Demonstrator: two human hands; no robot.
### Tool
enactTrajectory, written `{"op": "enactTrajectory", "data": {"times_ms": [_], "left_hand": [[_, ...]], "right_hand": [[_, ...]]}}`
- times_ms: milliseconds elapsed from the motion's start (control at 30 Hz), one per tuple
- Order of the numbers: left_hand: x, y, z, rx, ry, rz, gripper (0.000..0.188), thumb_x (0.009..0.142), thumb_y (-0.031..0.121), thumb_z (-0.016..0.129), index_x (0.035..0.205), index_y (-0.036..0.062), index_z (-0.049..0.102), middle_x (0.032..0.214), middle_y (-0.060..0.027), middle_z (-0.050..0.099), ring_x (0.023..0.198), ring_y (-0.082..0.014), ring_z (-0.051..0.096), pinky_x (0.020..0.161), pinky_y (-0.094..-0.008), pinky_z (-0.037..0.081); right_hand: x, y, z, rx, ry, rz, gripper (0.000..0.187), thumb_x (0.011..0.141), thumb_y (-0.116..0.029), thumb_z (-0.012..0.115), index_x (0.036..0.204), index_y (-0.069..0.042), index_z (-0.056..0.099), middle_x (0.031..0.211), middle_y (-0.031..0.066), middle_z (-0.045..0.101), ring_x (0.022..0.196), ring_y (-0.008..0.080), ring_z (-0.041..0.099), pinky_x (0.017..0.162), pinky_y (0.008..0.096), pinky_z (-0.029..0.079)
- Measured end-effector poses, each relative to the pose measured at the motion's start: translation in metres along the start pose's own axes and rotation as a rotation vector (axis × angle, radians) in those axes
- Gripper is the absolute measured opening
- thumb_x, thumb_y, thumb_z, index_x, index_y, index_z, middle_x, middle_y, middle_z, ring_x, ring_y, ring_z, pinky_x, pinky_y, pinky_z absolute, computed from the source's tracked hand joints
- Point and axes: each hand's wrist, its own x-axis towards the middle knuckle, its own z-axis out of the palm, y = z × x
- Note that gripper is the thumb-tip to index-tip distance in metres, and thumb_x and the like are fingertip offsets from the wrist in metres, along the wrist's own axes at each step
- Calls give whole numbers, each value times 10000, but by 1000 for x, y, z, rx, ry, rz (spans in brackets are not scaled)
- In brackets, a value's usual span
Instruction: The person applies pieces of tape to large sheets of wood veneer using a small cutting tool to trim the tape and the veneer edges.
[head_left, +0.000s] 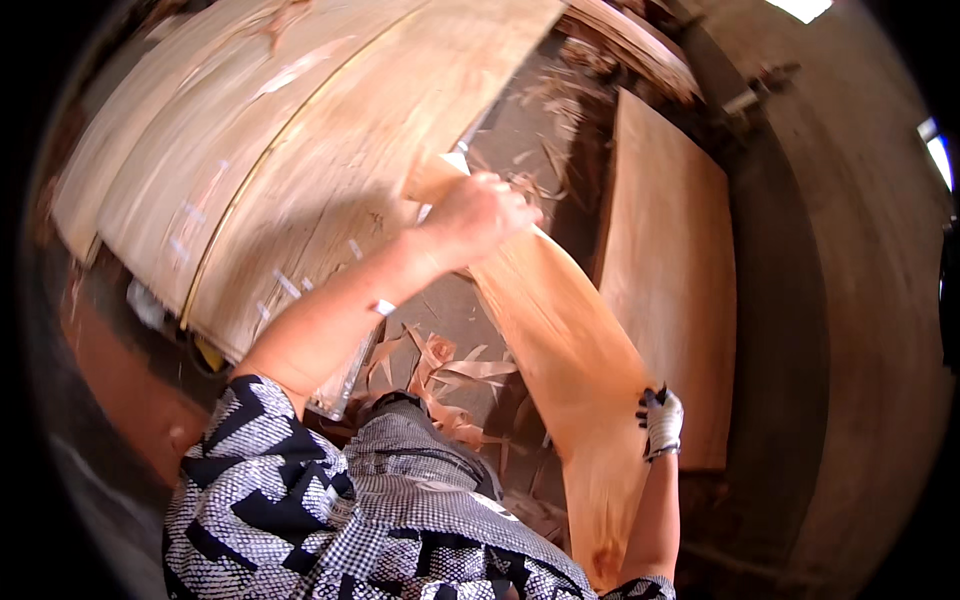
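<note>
A long, thin strip of wood veneer (560, 330), orange-tan and slightly bowed, slants from the table's edge down along my right side. My bare left hand (485, 215) is closed over its upper part, with the fingers curled at the edge. Farther down, my right hand (662, 422), in a white glove with dark fingertips, grips the strip's right edge. The upper end of the strip meets a table spread with pale veneer sheets (370, 120). The undersides of both hands are hidden.
A narrow yellowish strip (270, 150) runs across the sheets on the left. On the right lies a stack of wide veneer sheets (670, 290). Torn veneer scraps (440, 370) litter the floor between, and more veneer (640, 45) is piled at the back.
</note>
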Motion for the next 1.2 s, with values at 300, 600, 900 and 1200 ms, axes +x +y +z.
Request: {"op": "enactTrajectory", "data": {"times_ms": [300,600,900,1200], "left_hand": [[-35,-111,-69,111,163,-573,237,846,74,487,1004,154,644,968,-49,648,857,-204,625,826,-315,496],[-119,-149,-154,410,438,-894,268,826,68,467,1060,67,597,1012,-122,620,920,-275,592,798,-334,457],[-169,23,-139,1173,396,-1123,334,818,32,449,1116,93,585,1078,-66,610,1015,-251,554,911,-368,388],[-221,66,42,925,-42,-1698,439,783,73,423,1210,136,503,1283,-41,467,1198,-217,419,1034,-423,252]], "right_hand": [[180,-303,76,9,-160,-680,133,857,-162,525,953,-89,579,751,-5,550,616,97,509,455,245,435],[207,-559,217,322,-725,-995,263,889,-175,456,1138,-180,542,980,-43,569,825,96,523,581,276,465],[81,-550,274,527,-864,-1481,388,911,-290,467,1226,-65,486,1139,78,547,891,136,567,609,239,513],[146,-437,433,130,-1390,-744,327,834,-244,607,1103,-65,558,1049,54,602,771,174,648,419,180,435]]}}
